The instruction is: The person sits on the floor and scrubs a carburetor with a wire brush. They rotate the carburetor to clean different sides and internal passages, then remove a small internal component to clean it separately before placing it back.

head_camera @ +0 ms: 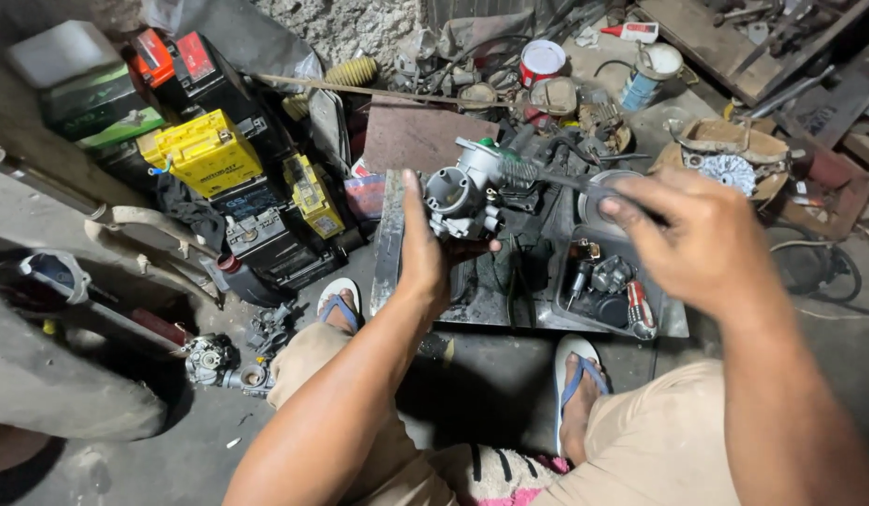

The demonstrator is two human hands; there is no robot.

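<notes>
My left hand [425,248] holds a grey metal carburetor [464,192] up above a dark metal tray [389,244]. My right hand [692,239] grips a dark-handled brush [547,175], and its bristles touch the right side of the carburetor's top. Both hands hover over the tray, between my knees.
Several yellow and black batteries [208,150] stand at the left. A black tub of small parts [603,286] lies under my right hand. Another carburetor [214,361] rests on the floor beside my left foot [339,305]. Cans [541,61], scrap parts and tools crowd the back.
</notes>
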